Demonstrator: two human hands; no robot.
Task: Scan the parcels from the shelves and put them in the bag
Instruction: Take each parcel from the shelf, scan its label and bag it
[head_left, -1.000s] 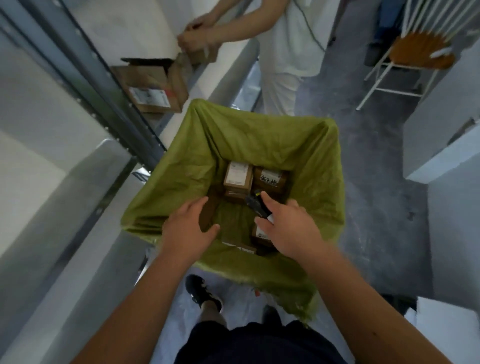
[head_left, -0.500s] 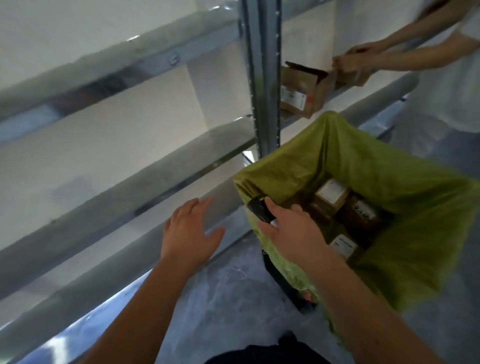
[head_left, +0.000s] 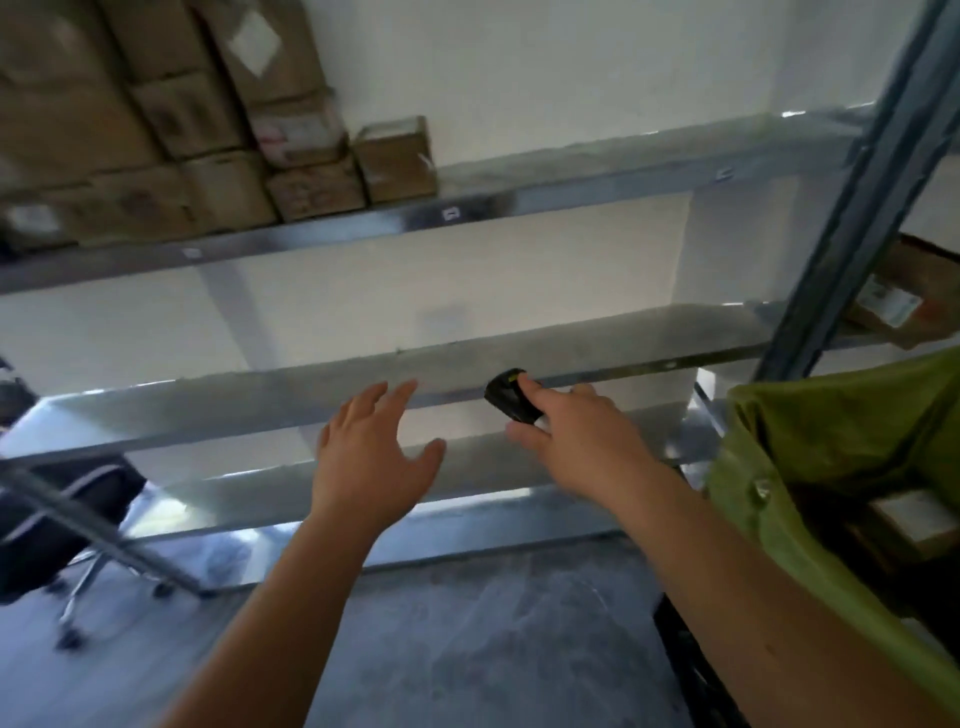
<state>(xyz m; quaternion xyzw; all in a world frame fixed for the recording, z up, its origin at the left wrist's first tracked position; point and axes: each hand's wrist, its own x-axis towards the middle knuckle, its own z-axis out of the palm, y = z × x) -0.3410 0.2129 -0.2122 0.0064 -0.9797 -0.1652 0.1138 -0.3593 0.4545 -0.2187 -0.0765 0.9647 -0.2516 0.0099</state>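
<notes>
Metal shelving (head_left: 597, 338) runs across the view against a pale wall, w/ grey concrete floor (head_left: 467, 649) below. Right hand (head_left: 582, 441) grips a small black scanner (head_left: 511, 397): index finger lies along its top, thumb underneath, other fingers curled round it, held out in front of the middle shelf's front edge. Left hand (head_left: 371, 452) is beside it, just apart, holding nothing; fingers straight and spread, palm facing the shelves, not touching them. Parcels (head_left: 218, 140), brown cardboard boxes, are stacked on the top shelf toward its left end, several rows high; a smaller one (head_left: 397, 158) sits alone at the right end of the stack, near the shelf's front edge. Middle shelf in front of both hands carries no box that I can make out. Green bag (head_left: 831, 441) is at the right edge of view, mouth open, w/ at least one labelled parcel (head_left: 914, 519) inside. Beyond the upright post (head_left: 862, 208), another labelled box (head_left: 904, 301) rests on the next bay's shelf. Office chair (head_left: 52, 525) w/ castors stands at lower left; blurred.
</notes>
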